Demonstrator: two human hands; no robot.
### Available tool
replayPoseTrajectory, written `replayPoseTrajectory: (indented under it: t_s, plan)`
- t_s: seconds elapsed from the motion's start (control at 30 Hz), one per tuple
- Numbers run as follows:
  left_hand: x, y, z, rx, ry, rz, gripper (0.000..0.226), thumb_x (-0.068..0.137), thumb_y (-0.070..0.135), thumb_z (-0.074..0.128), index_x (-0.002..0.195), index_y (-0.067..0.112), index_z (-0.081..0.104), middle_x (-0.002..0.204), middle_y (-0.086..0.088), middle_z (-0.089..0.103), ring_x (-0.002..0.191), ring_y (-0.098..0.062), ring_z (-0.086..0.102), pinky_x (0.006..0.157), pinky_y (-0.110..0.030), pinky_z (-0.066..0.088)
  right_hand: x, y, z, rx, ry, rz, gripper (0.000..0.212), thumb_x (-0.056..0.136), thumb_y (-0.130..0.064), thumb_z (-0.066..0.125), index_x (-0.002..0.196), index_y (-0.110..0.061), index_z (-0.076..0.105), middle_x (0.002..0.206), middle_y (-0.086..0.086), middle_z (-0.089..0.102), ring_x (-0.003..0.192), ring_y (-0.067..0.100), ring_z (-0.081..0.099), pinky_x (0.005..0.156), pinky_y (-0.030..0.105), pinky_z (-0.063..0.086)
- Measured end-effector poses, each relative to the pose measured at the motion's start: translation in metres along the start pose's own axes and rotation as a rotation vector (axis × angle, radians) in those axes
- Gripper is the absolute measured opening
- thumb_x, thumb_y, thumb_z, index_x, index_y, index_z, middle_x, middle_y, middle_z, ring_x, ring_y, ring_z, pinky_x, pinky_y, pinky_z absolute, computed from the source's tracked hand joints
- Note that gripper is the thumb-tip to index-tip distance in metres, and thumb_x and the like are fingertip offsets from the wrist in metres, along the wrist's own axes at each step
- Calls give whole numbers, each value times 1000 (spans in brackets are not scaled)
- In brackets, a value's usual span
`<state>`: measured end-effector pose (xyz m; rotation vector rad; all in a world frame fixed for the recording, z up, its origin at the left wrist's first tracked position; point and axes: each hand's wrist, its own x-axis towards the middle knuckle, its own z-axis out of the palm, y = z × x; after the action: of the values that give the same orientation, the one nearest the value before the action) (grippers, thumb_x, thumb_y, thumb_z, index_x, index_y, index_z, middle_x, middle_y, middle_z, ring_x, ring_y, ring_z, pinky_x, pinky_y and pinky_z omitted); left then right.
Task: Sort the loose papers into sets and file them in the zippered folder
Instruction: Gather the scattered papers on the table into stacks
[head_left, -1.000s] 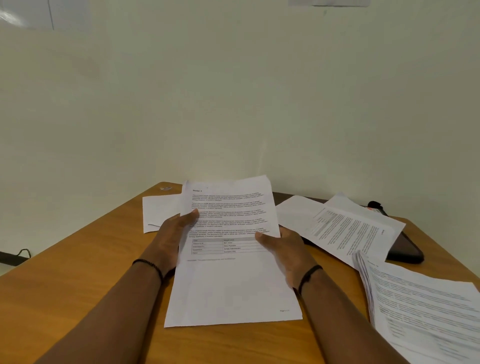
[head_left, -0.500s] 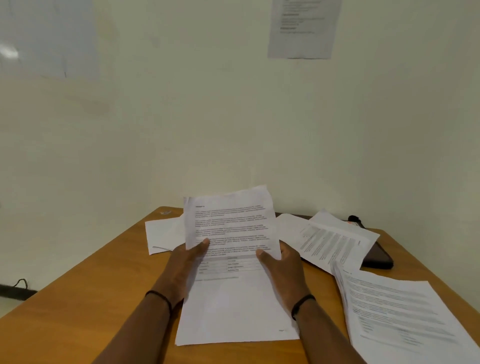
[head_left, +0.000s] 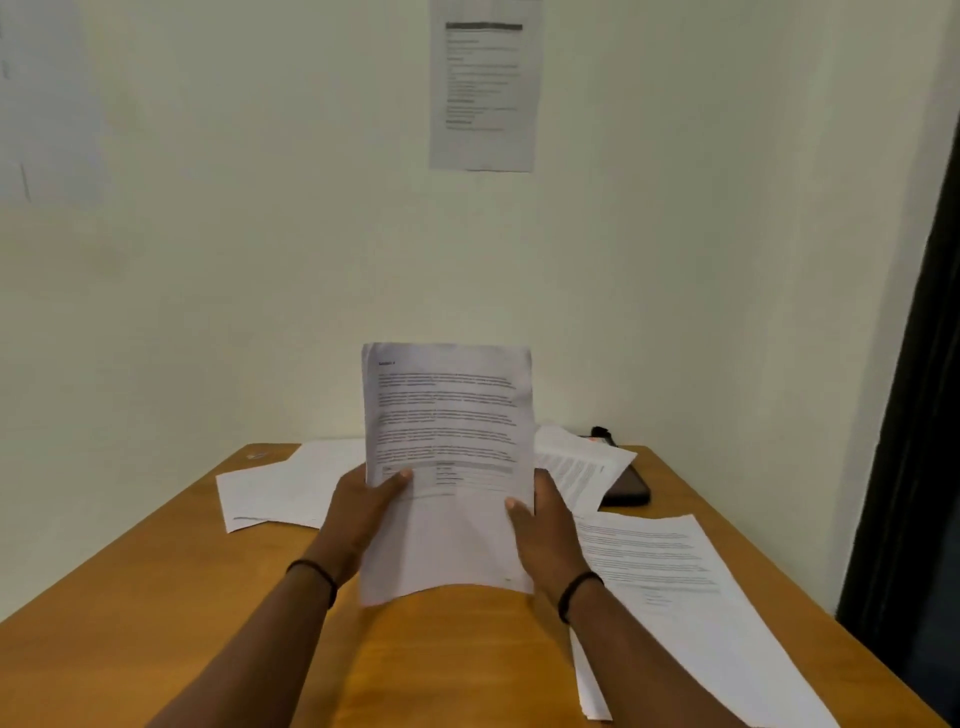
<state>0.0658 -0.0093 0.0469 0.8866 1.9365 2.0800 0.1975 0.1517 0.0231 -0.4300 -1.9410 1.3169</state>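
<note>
A printed sheet with text and a small table stands nearly upright above the wooden table. My left hand grips its left edge with the thumb on the front. My right hand grips its right edge the same way. A stack of printed papers lies on the table to the right. More sheets lie at the back left, and others rest at the back right on the dark zippered folder, which is mostly hidden.
The table sits in a corner against a pale wall. A printed notice hangs on the wall above. A dark doorframe runs down the right side. A small black item lies behind the folder.
Both hands have lifted the sheet off the table and tilted it upright. The view has swung upward, bringing the wall notice into sight.
</note>
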Motion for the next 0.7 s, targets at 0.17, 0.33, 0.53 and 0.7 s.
replayPoseTrajectory:
  t_s: [0.17,0.33,0.53,0.7]
  plan:
    - [-8,17,35,56,-42,70,17,98,27,61,114,24,65,107,5,73,94,-15,71,82,-34,58,-1,-14,-32,-68,213,7,35,96,-5,48,127,-20,49,114,-7,61,103,14,60,86,26,52]
    - [1,17,90,13,-151,-59,33,91,36,59,119,20,66,113,-1,73,102,-23,69,91,-44,55,-5,-28,-99,-101,383,93,28,90,-1,47,112,-19,48,90,-10,59,78,6,58,57,19,45]
    - [-2,-29,165,494,-204,-285,19,96,15,55,78,12,51,85,-9,59,73,-19,55,74,-33,50,-33,12,-171,-358,363,322,25,91,-3,45,113,-13,43,83,0,56,69,16,55,51,26,38]
    - [-13,-51,189,849,-168,-289,21,92,26,56,75,16,51,88,-3,61,78,-18,59,65,-25,48,-45,55,-187,-592,238,448,31,92,-6,50,122,-11,46,98,4,58,82,20,54,64,26,43]
